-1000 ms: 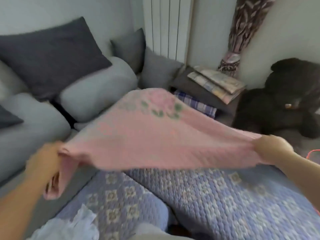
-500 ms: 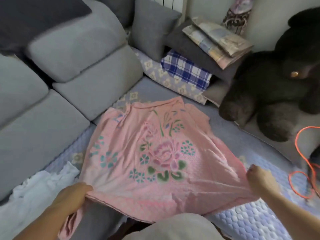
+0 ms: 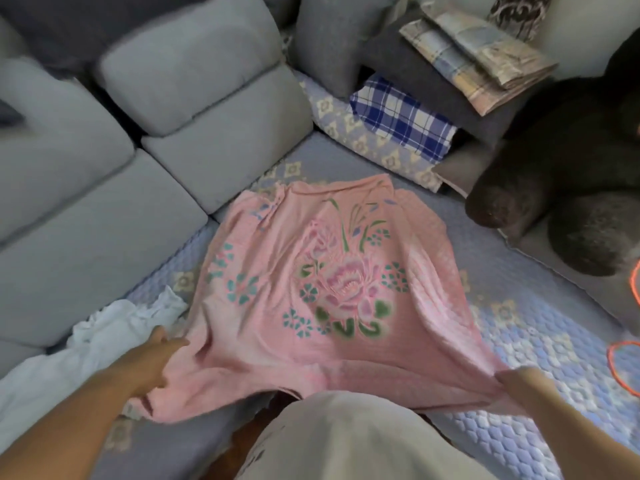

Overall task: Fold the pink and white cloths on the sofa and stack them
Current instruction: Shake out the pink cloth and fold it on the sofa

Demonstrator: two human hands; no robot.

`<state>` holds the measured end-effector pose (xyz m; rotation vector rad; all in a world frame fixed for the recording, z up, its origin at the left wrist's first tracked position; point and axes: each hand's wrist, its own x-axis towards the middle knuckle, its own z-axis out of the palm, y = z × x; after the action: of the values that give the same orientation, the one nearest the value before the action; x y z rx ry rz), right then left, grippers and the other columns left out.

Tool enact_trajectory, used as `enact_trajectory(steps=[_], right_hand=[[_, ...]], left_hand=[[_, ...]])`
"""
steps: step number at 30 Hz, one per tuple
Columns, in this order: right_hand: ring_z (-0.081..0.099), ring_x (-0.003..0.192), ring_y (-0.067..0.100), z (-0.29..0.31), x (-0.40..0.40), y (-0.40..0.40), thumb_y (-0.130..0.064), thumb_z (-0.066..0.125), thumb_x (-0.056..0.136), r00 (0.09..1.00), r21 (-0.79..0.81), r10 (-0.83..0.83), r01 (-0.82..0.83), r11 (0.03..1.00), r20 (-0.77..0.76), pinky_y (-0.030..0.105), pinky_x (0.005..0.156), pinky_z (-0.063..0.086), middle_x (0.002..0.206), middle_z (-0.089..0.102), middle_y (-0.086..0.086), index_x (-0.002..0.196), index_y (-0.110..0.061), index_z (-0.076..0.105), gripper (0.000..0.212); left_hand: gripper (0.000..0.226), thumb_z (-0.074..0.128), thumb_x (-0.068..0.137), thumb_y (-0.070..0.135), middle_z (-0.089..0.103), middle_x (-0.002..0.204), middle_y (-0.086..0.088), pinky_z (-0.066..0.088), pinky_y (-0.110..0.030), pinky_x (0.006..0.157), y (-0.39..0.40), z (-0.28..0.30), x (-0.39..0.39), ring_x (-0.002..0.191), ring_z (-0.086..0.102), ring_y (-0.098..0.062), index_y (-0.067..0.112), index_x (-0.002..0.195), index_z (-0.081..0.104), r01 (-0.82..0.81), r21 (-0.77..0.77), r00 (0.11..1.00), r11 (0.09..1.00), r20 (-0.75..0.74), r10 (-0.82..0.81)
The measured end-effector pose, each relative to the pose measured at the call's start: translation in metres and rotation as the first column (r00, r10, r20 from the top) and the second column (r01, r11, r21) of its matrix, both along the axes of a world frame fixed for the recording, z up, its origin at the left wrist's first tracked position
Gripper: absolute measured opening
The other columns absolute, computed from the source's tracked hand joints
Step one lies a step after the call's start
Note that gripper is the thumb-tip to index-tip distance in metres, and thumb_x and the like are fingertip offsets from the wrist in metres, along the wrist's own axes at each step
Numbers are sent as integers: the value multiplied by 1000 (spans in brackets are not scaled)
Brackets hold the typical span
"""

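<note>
Pink cloth [image 3: 332, 306] spread on sofa, near corners pinched by left hand [image 3: 152, 362] and right hand [image 3: 519, 386]; white cloth [image 3: 86, 351] partly cut off.

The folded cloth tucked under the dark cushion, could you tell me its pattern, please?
The folded cloth is a blue and white plaid check, seen best in the head view.

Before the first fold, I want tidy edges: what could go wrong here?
The pink cloth has a bunched far edge, so a fold now may trap creases. Its left side touches or overlaps the white cloth, which could drag along. Both hands, left and right, grip near corners unevenly, risking a skewed fold.
</note>
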<state>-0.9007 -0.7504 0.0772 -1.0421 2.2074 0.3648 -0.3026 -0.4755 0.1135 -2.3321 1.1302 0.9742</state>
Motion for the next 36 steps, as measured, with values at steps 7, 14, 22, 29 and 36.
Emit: enact_trajectory(steps=[7, 14, 22, 29, 36], right_hand=[[62, 107, 47, 57, 127, -6, -27, 54, 98, 976, -398, 217, -210, 893, -27, 43, 89, 48, 114, 64, 35, 108, 6, 66, 36], [63, 86, 36, 129, 288, 62, -32, 54, 100, 671, -559, 739, -635, 534, -57, 34, 67, 36, 89, 65, 17, 85, -17, 55, 21], [61, 75, 17, 131, 364, 130, -16, 71, 88, 383, -454, 413, 17, 891, 826, 36, 74, 51, 77, 67, 9, 82, -7, 68, 10], [56, 101, 39, 109, 364, 162, 7, 56, 80, -130, 365, -343, 250, 897, 930, 44, 91, 51, 110, 50, 30, 120, 3, 59, 40], [72, 102, 20, 128, 361, 155, 25, 37, 80, -85, 286, -276, 403, 869, 957, 32, 69, 49, 127, 62, 12, 126, -11, 63, 64]], left_hand=[[15, 60, 80, -11, 61, 84, -34, 55, -56, 71, 42, 38, 107, 82, 64, -49, -9, 93, 66, 9, -256, 761, 967, 629, 160], [24, 46, 100, 16, 68, 103, -9, 54, -36, 79, -17, 68, 17, 92, 69, -27, 22, 122, 49, -63, -530, 978, 846, 138, 159], [38, 73, 80, -6, 70, 102, -21, 60, -43, 73, -58, 82, -147, 84, 69, -33, 16, 110, 65, -999, -5, 2, -45, -998, 62], [18, 61, 93, -3, 75, 96, -23, 58, -37, 76, -43, 72, -158, 89, 73, -36, 2, 105, 72, -996, -84, 79, -14, -978, 194], [18, 60, 93, -2, 72, 84, -4, 50, -12, 58, -41, 91, -165, 68, 69, 1, 7, 108, 63, -936, -330, 350, 126, -913, 209]])
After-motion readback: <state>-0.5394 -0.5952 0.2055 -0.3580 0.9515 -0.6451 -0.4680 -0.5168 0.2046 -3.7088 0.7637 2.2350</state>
